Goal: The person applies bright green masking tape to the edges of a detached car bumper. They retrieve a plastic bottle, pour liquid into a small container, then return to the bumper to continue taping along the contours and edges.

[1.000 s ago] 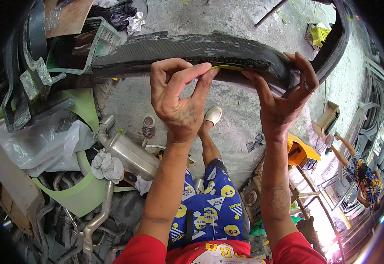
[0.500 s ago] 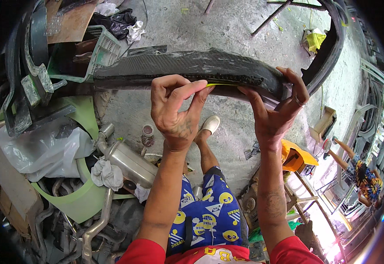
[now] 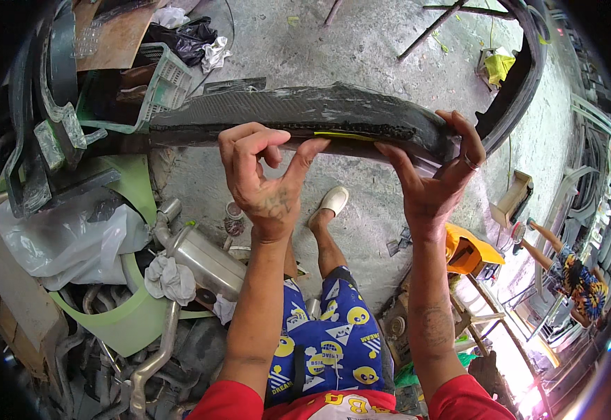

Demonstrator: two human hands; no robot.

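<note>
A long black curved panel (image 3: pixel 284 105), like a car bumper, spans the view in front of me, with scuffed, pale-streaked patches and a dark beaded seam along its near side. On that near edge lies a thin yellow strip (image 3: pixel 344 136). My left hand (image 3: pixel 269 183) is by the strip's left end, its thumb and forefinger spread apart with nothing between them; the thumb tip is close to the edge. My right hand (image 3: pixel 440 185), wearing a ring, grips the panel near its right bend, thumb beneath and fingers over the far side.
A green plastic crate (image 3: pixel 158 91) stands far left beside black trim pieces (image 3: pixel 22 140). Metal exhaust pipes, a silver muffler (image 3: pixel 204 259) and a clear plastic bag (image 3: pixel 74 234) crowd the near left. An orange part (image 3: pixel 465 250) and a wooden box (image 3: pixel 512 198) lie right; another person (image 3: pixel 578 280) is beyond.
My left hand has let go of the yellow strip and drawn back left, its forefinger and thumb parting. The strip stays on the edge. My right hand has barely moved.
</note>
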